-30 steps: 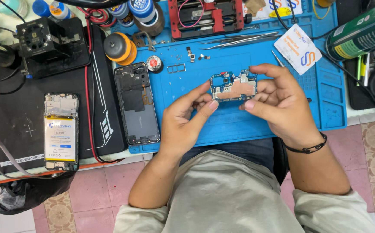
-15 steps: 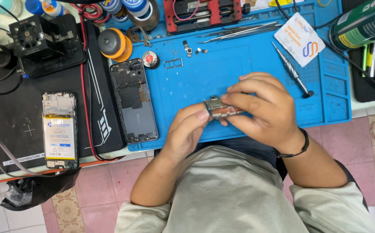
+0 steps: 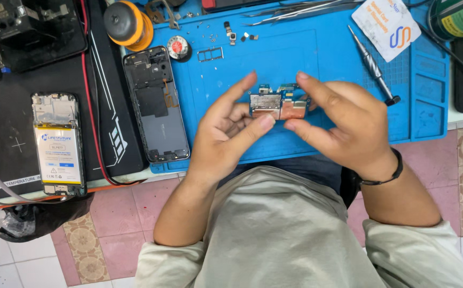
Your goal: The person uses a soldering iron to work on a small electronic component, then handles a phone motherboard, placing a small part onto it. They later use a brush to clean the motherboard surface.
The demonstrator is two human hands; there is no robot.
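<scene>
Holding the phone mainboard [image 3: 278, 105] up off the blue work mat [image 3: 316, 58], pinched between both hands. Left hand [image 3: 231, 133] grips its left end, thumb below and index finger over the top edge. Right hand [image 3: 343, 125] grips the right end the same way. Both hands closed on the board, other fingers loosely curled.

Risks as I see them:
- Grip is only at the edges. A slip drops the board onto the mat or off the near edge into my lap.
- Fingertips sit close to the metal shields and the small connectors along the top edge. Squeezing or twisting could flex the board or bend a connector.
- Bare fingers on contacts: static or grease is possible.

Around:
- Loose small parts and screws [image 3: 236, 36] at the top of the mat, plus a SIM tray frame [image 3: 210, 54]. Easy to scatter if I set the board down carelessly.
- Screwdriver [image 3: 372, 66] lies just right of my right hand, tip end near my knuckles.
- Open phone back housing [image 3: 155, 104] sits on the mat's left edge, near my left hand.
- Screen assembly with battery [image 3: 58, 144] is further left on the black tabletop [image 3: 7, 106], well apart.
- Orange tape reel [image 3: 127, 24] and tweezers [image 3: 295, 10] are at the top, out of the way.
</scene>
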